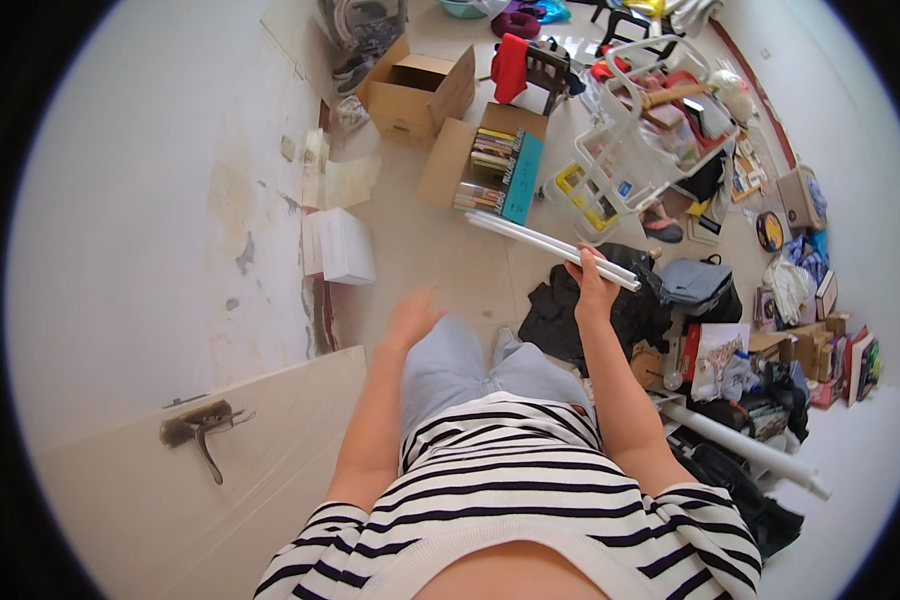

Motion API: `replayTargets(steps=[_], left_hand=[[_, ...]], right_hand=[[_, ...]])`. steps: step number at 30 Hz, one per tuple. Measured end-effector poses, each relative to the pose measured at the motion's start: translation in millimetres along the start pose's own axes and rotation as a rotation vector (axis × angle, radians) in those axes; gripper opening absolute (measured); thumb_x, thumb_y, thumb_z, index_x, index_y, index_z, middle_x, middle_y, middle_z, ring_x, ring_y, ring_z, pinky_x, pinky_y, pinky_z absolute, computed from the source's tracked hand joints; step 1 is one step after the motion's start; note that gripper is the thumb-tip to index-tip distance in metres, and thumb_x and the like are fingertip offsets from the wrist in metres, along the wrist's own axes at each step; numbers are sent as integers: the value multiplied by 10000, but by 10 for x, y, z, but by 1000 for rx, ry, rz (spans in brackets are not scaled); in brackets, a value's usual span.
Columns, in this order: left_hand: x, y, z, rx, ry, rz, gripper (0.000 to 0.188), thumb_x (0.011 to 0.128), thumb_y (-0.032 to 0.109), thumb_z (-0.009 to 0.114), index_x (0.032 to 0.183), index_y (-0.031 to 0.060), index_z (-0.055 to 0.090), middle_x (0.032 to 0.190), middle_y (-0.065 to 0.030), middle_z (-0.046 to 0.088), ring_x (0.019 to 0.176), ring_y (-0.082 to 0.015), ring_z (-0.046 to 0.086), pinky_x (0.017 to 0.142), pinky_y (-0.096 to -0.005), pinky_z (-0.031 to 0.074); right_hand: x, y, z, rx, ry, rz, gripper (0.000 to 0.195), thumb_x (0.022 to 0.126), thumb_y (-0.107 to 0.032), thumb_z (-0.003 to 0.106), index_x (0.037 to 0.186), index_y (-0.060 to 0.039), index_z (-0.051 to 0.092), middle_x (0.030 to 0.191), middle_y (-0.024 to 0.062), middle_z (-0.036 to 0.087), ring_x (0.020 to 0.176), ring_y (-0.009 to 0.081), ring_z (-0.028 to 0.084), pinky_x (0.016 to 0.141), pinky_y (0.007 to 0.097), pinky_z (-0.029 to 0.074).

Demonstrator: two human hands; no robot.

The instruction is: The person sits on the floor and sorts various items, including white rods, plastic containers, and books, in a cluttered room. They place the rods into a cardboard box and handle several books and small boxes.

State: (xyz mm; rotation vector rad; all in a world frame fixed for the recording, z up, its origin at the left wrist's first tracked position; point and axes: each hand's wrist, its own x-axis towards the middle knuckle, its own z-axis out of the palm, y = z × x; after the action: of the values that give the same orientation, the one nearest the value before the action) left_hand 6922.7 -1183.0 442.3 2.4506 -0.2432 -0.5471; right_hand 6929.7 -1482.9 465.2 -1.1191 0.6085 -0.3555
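My right hand (594,276) is closed around thin white tubes (547,244), which slant from upper left to lower right above the floor. My left hand (415,315), somewhat blurred, hangs over my left thigh with nothing seen in it; how its fingers lie is hard to make out. Beyond the tubes' far end stands an open cardboard box (525,176) with a teal side, packed with upright books (493,154). Black cloth (555,311) lies on the floor beneath my right hand.
Another open cardboard box (401,105) stands farther off. White boxes (347,246) sit by the left wall, near a door with a handle (208,450). At right are a white plastic rack (622,150) holding odds and ends, a grey backpack (696,285) and a long white pole (750,442).
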Motion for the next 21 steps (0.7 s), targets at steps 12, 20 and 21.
replayTargets(steps=[12, 20, 21], left_hand=[[1780, -925, -1144, -111, -54, -48, 469, 787, 256, 634, 1171, 8, 531, 1180, -191, 547, 1102, -338, 506, 947, -391, 394], [3195, -1255, -2313, -369, -41, -107, 416, 809, 203, 599, 1162, -3, 523, 1123, -184, 581, 1061, -282, 552, 901, -353, 428], [3360, -1183, -2427, -351, -9, -112, 390, 812, 168, 600, 1150, -11, 526, 1111, -172, 593, 1053, -252, 564, 891, -331, 436]], right_hand=[[1624, 629, 1966, -248, -85, -148, 207, 851, -123, 611, 996, 24, 625, 960, 86, 604, 827, 152, 606, 690, 263, 551], [2238, 319, 3674, -331, -187, -357, 153, 824, -120, 621, 916, 0, 645, 858, 77, 557, 728, 145, 570, 648, 281, 493], [2302, 279, 3804, -413, -192, -425, 142, 813, -104, 617, 910, -4, 647, 847, 84, 561, 732, 160, 571, 659, 286, 486]])
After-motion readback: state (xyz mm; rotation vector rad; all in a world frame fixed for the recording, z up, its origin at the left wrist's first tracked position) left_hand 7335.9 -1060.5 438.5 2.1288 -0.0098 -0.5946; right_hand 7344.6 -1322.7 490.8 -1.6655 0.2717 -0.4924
